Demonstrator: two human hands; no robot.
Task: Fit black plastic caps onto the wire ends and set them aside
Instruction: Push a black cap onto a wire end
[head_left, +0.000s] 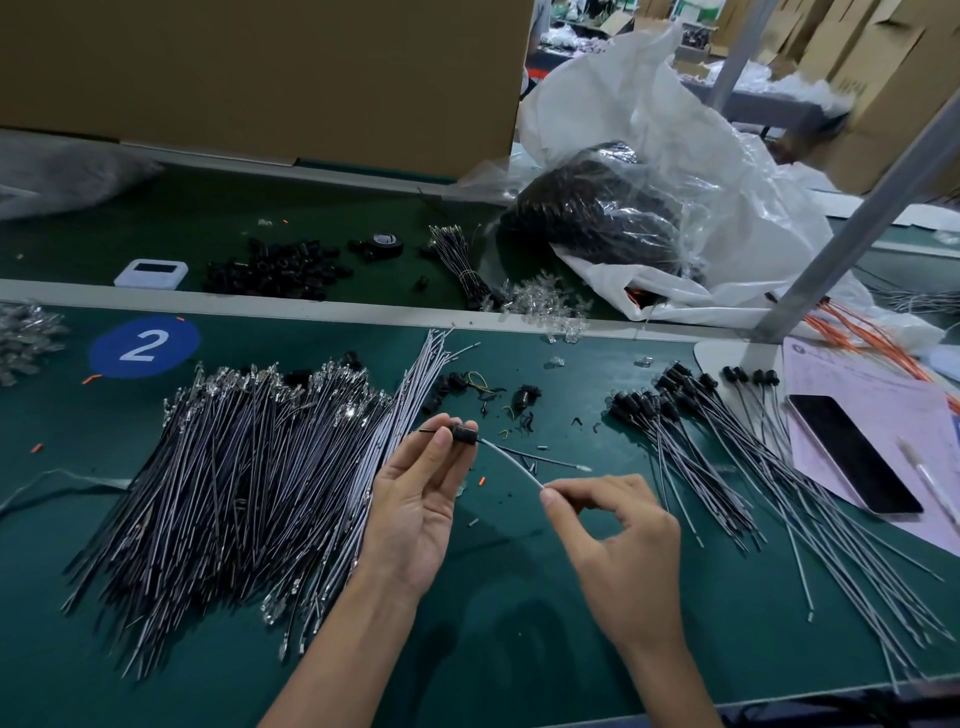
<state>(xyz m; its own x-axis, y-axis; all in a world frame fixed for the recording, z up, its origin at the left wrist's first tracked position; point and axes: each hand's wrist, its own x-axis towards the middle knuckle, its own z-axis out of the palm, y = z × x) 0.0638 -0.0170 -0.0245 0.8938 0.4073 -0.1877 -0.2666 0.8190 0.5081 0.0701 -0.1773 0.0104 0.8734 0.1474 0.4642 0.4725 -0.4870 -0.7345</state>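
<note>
My left hand (415, 504) raised, palm toward me, fingers (440, 448) pinching cap (464, 434); my right hand (618, 540) lower, thumb, forefinger pinching wire (511, 460).

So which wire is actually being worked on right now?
On the green bench, look between the big loose bundle and the capped pile. The left hand pinches a black cap, the right hand the wire running from it: the only wire lifted off the surface.

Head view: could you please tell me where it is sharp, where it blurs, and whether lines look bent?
In the head view the left hand, right hand and black cap are sharp; the wire pile smears toward the lower-left corner; the white rail bows from wide-angle distortion; light is even, with soft shadows on the green mat.
</note>
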